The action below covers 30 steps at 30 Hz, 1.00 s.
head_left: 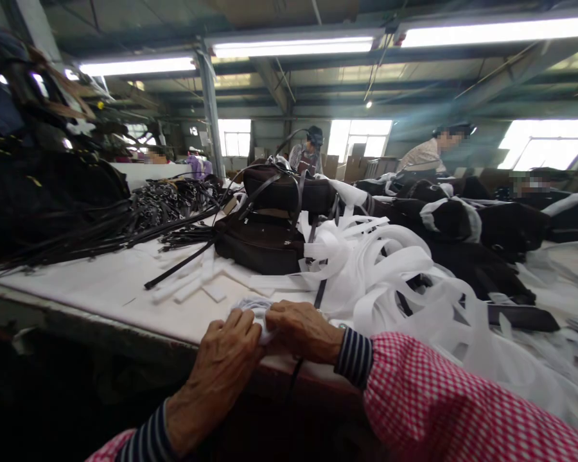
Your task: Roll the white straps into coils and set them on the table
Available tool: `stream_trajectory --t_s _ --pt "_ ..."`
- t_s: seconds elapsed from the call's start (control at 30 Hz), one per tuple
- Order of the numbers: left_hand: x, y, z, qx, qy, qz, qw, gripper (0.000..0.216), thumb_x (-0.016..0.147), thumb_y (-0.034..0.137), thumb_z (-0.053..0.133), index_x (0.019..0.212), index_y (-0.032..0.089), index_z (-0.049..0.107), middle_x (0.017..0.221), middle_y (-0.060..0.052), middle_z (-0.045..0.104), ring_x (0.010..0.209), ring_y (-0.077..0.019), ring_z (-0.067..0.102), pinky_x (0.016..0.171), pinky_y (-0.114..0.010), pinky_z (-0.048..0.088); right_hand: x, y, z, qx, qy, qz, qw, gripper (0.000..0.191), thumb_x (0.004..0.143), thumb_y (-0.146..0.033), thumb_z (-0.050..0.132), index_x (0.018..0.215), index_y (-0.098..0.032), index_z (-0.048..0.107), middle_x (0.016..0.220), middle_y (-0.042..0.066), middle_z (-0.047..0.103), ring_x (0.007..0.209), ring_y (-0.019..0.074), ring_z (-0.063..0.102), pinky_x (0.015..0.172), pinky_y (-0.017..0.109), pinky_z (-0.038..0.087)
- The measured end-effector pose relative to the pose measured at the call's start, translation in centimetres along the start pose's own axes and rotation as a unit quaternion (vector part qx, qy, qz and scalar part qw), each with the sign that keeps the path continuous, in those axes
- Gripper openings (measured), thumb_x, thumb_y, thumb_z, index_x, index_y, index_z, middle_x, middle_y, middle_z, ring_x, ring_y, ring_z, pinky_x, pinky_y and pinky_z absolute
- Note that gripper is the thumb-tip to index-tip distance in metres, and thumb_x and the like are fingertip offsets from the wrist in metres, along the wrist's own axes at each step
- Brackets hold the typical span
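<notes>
At the table's front edge both my hands close around a small bundle of whitish cord or strip (251,304); its exact kind is partly hidden by my fingers. My left hand (231,346) grips it from the left with bent fingers. From the right, my right hand (301,327) has its fingers curled over the other end, close against the left. Beside my right hand spreads a big heap of loose white strips (390,269). Just behind the hands lie short white flat pieces (192,282) and black bags (260,247) with straps.
Metal fittings on black straps (173,202) are piled at the back left. Dark bags (43,186) stack high at the left, and more black bags (491,224) lie at the right. The white tabletop (110,289) ends in front of me. Other people (421,156) work beyond.
</notes>
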State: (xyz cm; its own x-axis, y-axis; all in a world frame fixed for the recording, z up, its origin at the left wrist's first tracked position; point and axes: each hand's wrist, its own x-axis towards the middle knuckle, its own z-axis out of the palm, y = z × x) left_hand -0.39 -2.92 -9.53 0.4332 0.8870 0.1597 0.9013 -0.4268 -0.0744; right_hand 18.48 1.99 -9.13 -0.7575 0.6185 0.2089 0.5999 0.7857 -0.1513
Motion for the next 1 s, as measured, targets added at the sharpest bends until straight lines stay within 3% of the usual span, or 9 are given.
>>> stream_trajectory --t_s 0.13,0.23,0.33,0.53,0.67,0.83,1.0 --pt "0.6 -0.8 0.1 -0.041 -0.001 0.031 0.999 0.018 0.091 0.022 0.057 0.106 0.022 0.066 0.110 -0.007 0.066 0.106 -0.0319 0.056 0.083 -0.048 0.041 -0.1 0.5 -1.5 0.063 0.001 -0.011 0.998 0.013 0.087 -0.014 0.071 0.100 -0.017 0.068 0.099 0.004 0.069 0.088 0.0181 0.060 0.072 0.027 0.039" --pt "0.7 -1.3 0.5 -0.054 0.033 0.052 0.997 0.015 0.086 0.019 0.057 0.099 0.021 0.064 0.108 -0.007 0.065 0.103 -0.0296 0.055 0.083 -0.046 0.037 -1.0 1.2 -3.4 0.152 0.076 0.019 0.985 0.022 0.085 -0.012 0.075 0.106 -0.016 0.069 0.096 0.003 0.068 0.084 0.0157 0.061 0.074 0.025 0.043" --pt "1.0 -2.1 0.6 -0.081 0.061 0.059 0.993 0.009 0.084 0.017 0.056 0.090 0.020 0.062 0.100 -0.006 0.065 0.095 -0.0263 0.055 0.082 -0.041 0.036 -2.8 1.6 -5.1 0.197 0.126 0.068 0.970 0.011 0.088 -0.011 0.071 0.098 -0.015 0.070 0.085 0.001 0.066 0.075 0.0138 0.060 0.070 0.025 0.044" --pt "2.5 -4.6 0.2 -0.212 0.019 -0.021 0.977 0.011 0.083 0.030 0.061 0.082 0.020 0.059 0.084 -0.001 0.060 0.080 -0.0214 0.056 0.068 -0.031 0.033 -5.9 1.1 -5.1 0.155 0.067 0.101 0.980 0.009 0.090 -0.009 0.066 0.086 -0.015 0.071 0.087 0.003 0.067 0.076 0.0137 0.061 0.070 0.024 0.044" --pt "1.8 -3.9 0.4 -0.104 0.035 0.020 0.994 0.005 0.086 0.021 0.061 0.087 0.019 0.065 0.095 -0.006 0.064 0.092 -0.0269 0.059 0.077 -0.036 0.038 -5.8 0.8 -4.8 0.136 0.061 0.114 0.982 0.012 0.091 -0.008 0.065 0.083 -0.015 0.071 0.088 0.003 0.068 0.078 0.0139 0.063 0.072 0.024 0.043" --pt "0.4 -2.3 0.9 0.003 0.051 0.060 0.997 0.018 0.093 0.011 0.051 0.094 0.018 0.068 0.108 -0.011 0.066 0.105 -0.0315 0.058 0.083 -0.041 0.042 -4.6 -0.1 -5.0 0.127 0.052 0.111 0.984 0.009 0.093 -0.013 0.067 0.085 -0.016 0.071 0.088 0.002 0.069 0.077 0.0134 0.062 0.072 0.024 0.041" --pt "0.9 -2.4 1.5 -0.025 0.067 0.030 0.997 0.011 0.087 0.017 0.056 0.094 0.020 0.064 0.104 -0.009 0.066 0.100 -0.0298 0.058 0.082 -0.041 0.041 -3.9 -1.3 -4.0 0.061 -0.015 0.100 0.993 0.010 0.094 -0.022 0.068 0.086 -0.017 0.072 0.089 0.004 0.070 0.084 0.0174 0.063 0.076 0.027 0.040"
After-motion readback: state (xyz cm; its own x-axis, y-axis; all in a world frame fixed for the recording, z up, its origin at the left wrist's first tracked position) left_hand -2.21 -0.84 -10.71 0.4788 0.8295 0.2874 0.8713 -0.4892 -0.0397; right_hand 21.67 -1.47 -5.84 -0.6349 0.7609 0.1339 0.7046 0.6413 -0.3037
